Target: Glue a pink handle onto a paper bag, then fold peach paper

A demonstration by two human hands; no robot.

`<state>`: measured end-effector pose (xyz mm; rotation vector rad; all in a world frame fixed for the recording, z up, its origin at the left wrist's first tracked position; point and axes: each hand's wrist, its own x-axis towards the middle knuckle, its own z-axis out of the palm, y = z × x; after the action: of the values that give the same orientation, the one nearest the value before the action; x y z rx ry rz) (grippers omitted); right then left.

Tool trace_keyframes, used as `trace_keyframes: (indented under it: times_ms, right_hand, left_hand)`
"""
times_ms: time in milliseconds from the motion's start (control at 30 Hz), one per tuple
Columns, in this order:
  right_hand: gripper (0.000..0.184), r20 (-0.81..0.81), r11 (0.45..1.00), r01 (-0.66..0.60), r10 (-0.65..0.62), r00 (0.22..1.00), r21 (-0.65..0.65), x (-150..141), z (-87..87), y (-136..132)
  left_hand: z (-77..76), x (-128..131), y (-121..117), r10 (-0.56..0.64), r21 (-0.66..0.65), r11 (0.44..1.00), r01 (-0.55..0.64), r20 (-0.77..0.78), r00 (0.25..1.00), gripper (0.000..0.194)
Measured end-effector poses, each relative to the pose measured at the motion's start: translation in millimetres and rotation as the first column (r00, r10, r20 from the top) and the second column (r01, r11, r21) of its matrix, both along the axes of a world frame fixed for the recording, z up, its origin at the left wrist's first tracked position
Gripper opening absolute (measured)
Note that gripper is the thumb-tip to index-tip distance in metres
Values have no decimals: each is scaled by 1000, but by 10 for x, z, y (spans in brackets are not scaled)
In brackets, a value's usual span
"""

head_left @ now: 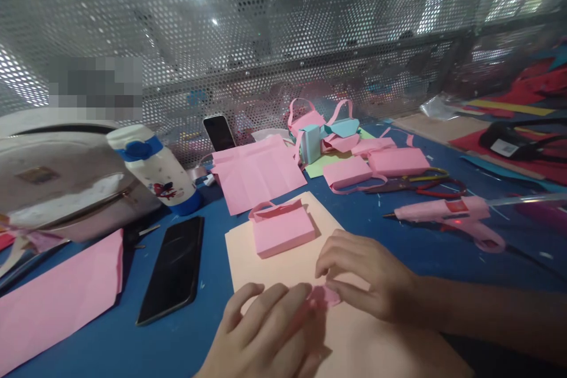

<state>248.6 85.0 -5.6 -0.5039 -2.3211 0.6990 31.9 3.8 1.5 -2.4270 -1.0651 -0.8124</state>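
A small pink paper piece [326, 296] lies low between my hands, over a stack of peach paper sheets [367, 342]. My left hand [270, 331] bends over its left part, which the fingers hide. At its right end, the curled fingers and thumb of my right hand [367, 274] close on the edge. Just beyond them a pink paper bag [283, 227] with a strap lies on the peach sheets.
Pink folded paper [62, 307], a black phone [172, 271] and a bottle [155, 171] are at left. Behind are a pink sheet [257, 174] and several small paper bags [348, 172]. A pink glue gun [447, 215] and scissors [438, 187] lie right.
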Motion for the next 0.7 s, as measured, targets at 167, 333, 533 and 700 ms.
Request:
trace_keyframes:
  times_ms: [167,333,533,700]
  right_hand:
    - [10,-12,1000,-7,7,1000,-17,-5,12,-11]
    - [16,-17,999,-21,21,1000,-33,-14,24,-1]
    - [16,-6,998,-37,37,999,-51,-8,52,-3]
    - [13,1,999,-25,26,1000,-32,0,39,-6]
  left_hand:
    - [-56,-23,65,-47,-12,999,47,-8,999,27]
    - [-98,-62,113,-89,-59,994,89,-11,996,27]
    - [-84,-64,105,-93,-143,985,95,19,995,27]
    - [-94,-60,113,-79,-128,988,86,53,995,27]
